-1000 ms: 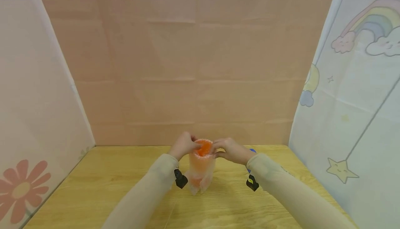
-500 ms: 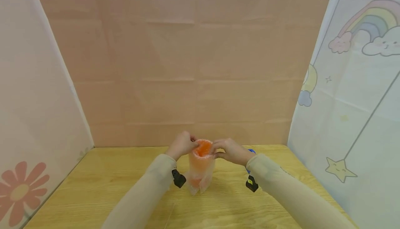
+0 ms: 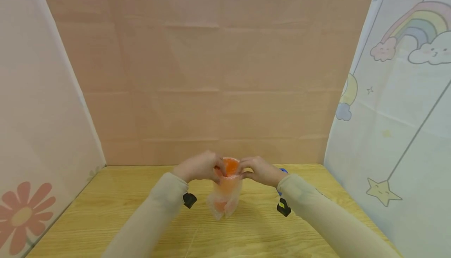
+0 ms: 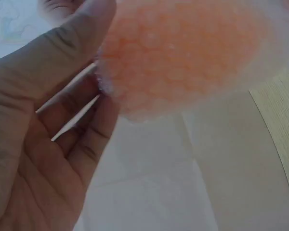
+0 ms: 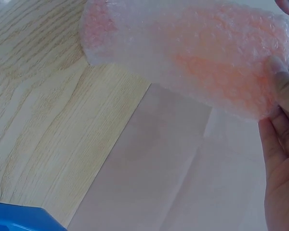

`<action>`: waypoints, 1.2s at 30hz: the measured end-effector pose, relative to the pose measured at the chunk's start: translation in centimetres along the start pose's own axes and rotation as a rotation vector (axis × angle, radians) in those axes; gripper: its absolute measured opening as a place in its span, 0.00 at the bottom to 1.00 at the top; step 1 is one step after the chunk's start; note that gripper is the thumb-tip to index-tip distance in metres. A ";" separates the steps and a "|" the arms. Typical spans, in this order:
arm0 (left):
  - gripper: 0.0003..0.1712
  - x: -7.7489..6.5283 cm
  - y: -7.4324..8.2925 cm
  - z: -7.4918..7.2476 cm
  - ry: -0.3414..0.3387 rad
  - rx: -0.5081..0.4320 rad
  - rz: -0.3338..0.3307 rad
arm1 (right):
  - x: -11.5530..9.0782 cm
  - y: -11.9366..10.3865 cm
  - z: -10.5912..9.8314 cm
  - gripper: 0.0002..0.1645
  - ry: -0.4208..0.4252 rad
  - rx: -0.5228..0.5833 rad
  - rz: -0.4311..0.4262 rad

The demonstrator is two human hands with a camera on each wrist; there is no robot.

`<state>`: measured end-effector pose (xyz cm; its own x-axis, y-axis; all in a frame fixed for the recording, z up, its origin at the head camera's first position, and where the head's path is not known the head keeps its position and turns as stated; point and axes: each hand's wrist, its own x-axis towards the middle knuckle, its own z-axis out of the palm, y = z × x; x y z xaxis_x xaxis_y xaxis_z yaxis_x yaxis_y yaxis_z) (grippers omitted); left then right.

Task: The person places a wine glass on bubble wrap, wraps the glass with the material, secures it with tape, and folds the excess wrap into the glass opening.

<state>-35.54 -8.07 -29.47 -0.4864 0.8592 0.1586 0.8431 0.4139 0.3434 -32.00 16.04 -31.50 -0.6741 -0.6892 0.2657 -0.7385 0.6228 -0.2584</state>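
Upright on the table in the head view stands a tube of clear bubble wrap [image 3: 227, 187], its mouth facing up. Orange material [image 3: 231, 167] shows inside that mouth and through the wrap. At the left of the rim my left hand [image 3: 204, 166] pinches the wrap's edge; the left wrist view has the thumb on the near side of the bubble wrap [image 4: 178, 57] and fingers behind it. My right hand [image 3: 260, 170] holds the opposite side of the rim. Seen from the right wrist, its thumb lies on the bubble wrap [image 5: 192, 53], near the top edge.
A blue plastic object [image 5: 21, 219] lies on the table to the right, mostly hidden by the right forearm in the head view. A wood-grain table [image 3: 116, 211] carries everything. Brown sheeting [image 3: 218, 74] hangs behind it, with patterned panels at both sides.
My left hand has shifted from the back left of the rim toward the near left, its wrist swinging left. The right hand keeps its place, and the wrap stays standing.
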 end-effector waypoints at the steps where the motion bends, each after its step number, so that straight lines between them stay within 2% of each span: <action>1: 0.07 0.0 0.0 0.1 0.000 0.023 0.020 | 0.0 0.0 0.0 0.07 0.001 -0.001 0.000; 5: 0.06 -0.1 -0.3 0.4 0.028 0.087 0.069 | 0.0 -0.3 0.0 0.06 0.012 -0.011 -0.016; 9: 0.05 -0.1 -0.4 0.5 0.054 0.108 0.075 | 0.1 -0.4 0.0 0.06 0.013 -0.008 -0.021; 20: 0.04 0.0 -0.2 0.7 0.068 0.186 0.104 | 0.1 -0.4 0.0 0.07 0.004 -0.009 -0.012; 27: 0.07 -0.7 -1.0 1.0 0.116 0.166 0.131 | 0.1 -0.6 0.0 0.12 -0.017 -0.027 0.003; 36: 0.12 -1.1 -1.5 0.9 0.119 0.134 0.161 | 0.0 -1.0 0.0 0.17 -0.035 -0.032 -0.012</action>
<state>-36.07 -9.41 -31.01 -0.3606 0.8789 0.3122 0.9308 0.3177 0.1805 -31.26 15.46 -31.20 -0.6648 -0.7089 0.2356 -0.7469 0.6255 -0.2255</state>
